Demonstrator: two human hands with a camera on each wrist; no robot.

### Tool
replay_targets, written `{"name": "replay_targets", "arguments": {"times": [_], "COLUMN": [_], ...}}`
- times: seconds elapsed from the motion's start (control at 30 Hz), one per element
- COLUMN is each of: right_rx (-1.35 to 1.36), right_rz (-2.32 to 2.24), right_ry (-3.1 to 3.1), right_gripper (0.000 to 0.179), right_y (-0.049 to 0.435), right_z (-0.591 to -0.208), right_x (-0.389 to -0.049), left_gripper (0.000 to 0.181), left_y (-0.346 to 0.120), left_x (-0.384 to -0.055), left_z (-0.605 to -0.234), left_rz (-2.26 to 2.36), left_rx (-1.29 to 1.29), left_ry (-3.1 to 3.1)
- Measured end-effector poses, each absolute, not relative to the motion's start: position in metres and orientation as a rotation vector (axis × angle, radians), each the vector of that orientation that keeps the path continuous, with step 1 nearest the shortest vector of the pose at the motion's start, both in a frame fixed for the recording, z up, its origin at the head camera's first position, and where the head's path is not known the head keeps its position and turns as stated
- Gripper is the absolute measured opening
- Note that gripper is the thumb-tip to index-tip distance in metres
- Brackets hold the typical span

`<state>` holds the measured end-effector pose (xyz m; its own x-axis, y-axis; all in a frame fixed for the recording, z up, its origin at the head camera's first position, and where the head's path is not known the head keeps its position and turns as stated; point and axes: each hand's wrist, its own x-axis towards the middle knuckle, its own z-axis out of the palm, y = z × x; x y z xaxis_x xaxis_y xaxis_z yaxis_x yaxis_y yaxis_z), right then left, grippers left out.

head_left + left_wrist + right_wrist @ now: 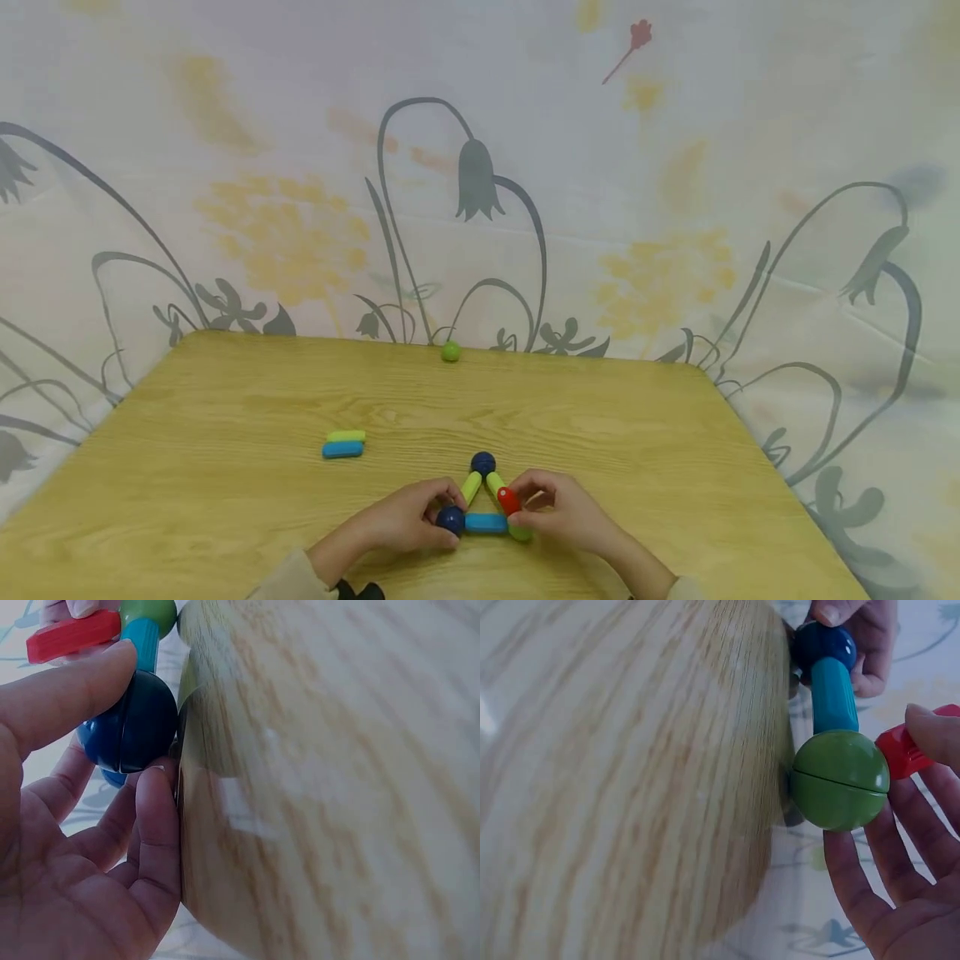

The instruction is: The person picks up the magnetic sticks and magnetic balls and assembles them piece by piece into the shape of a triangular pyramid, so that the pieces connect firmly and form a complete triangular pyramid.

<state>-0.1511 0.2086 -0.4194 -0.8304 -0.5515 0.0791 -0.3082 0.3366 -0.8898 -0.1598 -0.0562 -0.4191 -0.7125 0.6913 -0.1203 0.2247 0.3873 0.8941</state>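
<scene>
A triangle of magnetic balls and rods lies on the wooden table in the head view. Dark blue ball (483, 463) forms its far corner, joined to two yellow-green rods (471, 486). My left hand (405, 515) holds the near-left dark blue ball (131, 724) between thumb and fingers. From that ball a light blue rod (487, 523) runs to a green ball (840, 780) at the near-right corner. My right hand (566, 512) pinches a red rod (904, 754), whose end meets the green ball and points upward from it.
A loose yellow-green rod (346, 436) and a light blue rod (342, 450) lie side by side, left of the triangle. Another green ball (450, 352) sits at the table's far edge, before a flower-patterned backdrop (480, 250). Something black (360, 591) shows by the left sleeve.
</scene>
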Motion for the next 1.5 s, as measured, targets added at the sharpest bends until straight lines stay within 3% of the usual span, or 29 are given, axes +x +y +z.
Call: {"name": "replay_targets", "arguments": {"times": [0.5, 0.97, 1.5], "right_rx": [-0.68, -0.559, -0.592], "right_rz": [-1.5, -1.464, -1.451], "right_ry": [2.306, 2.273, 2.244], "right_gripper": [0.022, 0.023, 0.022], "right_y": [0.203, 0.212, 0.214], "right_z": [-0.429, -0.426, -0.424], "right_x": [-0.156, -0.161, -0.157], "left_gripper": [0.024, 0.017, 0.035], "left_y": [-0.074, -0.134, -0.163], "left_x": [-0.159, -0.174, -0.177], "left_z": [-0.424, -0.414, -0.408], "left_rz": [1.387, 1.412, 1.245], "left_rx": [0.72, 0.604, 0.557], "left_ry": [2.158, 2.592, 2.81]}}
